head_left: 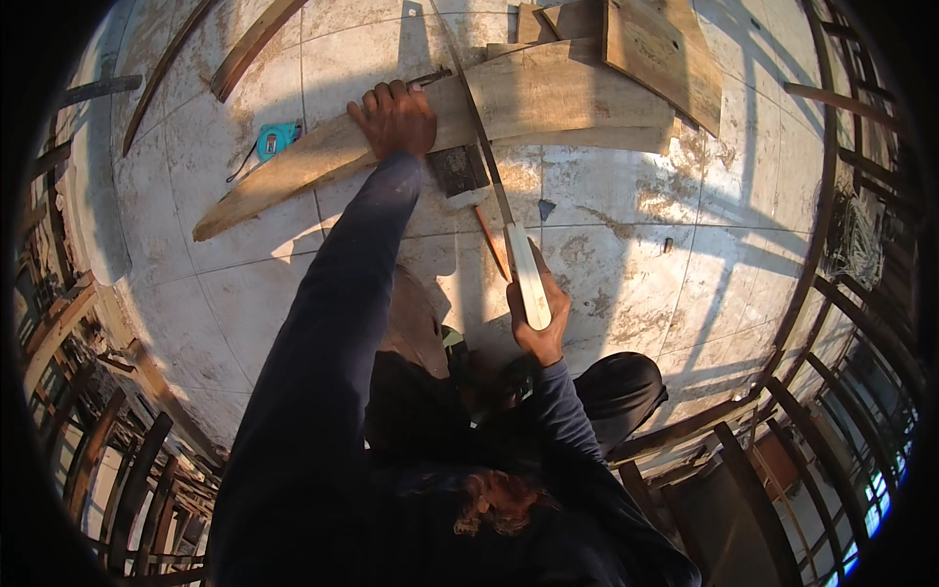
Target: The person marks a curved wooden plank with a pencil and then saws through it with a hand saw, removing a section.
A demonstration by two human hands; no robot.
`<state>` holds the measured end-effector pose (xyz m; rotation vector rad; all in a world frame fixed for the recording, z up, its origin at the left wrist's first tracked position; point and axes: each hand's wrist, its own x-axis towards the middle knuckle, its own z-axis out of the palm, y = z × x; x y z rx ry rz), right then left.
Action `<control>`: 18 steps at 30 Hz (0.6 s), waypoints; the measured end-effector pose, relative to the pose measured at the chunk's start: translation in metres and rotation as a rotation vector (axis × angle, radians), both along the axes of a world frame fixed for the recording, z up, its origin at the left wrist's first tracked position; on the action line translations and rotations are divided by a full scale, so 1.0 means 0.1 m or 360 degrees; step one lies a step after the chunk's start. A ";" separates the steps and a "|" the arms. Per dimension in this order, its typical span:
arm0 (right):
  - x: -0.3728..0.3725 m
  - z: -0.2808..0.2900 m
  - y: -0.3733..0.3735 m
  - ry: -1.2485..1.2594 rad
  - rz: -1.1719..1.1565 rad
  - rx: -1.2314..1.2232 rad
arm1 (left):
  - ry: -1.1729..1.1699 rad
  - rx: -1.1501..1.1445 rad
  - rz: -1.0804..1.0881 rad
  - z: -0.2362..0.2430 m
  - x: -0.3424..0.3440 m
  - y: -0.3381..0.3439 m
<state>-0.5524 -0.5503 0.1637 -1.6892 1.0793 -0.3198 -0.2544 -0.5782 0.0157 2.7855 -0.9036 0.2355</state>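
Observation:
A long curved wooden board (548, 93) lies across the tiled floor ahead of me. My left hand (395, 119) bears down on its left part, fingers curled over the far edge. A thin dark piece (430, 76) lies by those fingertips; its kind is unclear. In my right hand (544, 311) is the pale handle of a handsaw (528, 279). Its long blade crosses the board just right of my left hand and reaches far ahead. A dark block (458, 172) sits at the board's near edge, partly beneath it. Whether the blade is inside a cut cannot be made out.
A turquoise tape measure (278, 140) lies left of the board. Flat wooden pieces (665, 59) overlap the board's right part. Nearer me are a reddish-brown stick (492, 243) and a dark chip (546, 208). Curved wooden strips (254, 44) lie far left; wooden frames (782, 479) stand along both sides.

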 end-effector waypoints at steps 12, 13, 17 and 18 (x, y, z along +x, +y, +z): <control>0.27 -0.23 -0.31 -0.0193 -0.0040 -0.0192 | 0.0039 0.0070 -0.0042 0.05 -0.05 -0.18; -0.08 -0.01 -0.06 -0.0062 -0.0058 0.0069 | 0.0088 0.0094 -0.0056 -0.03 -0.16 -0.02; -1.13 0.78 0.54 -0.0012 -0.0106 0.0568 | -0.0021 0.0101 -0.0005 0.00 -0.04 0.07; -1.15 0.81 0.51 0.0066 -0.0046 0.0494 | -0.0056 0.0138 -0.0041 0.03 -0.03 0.02</control>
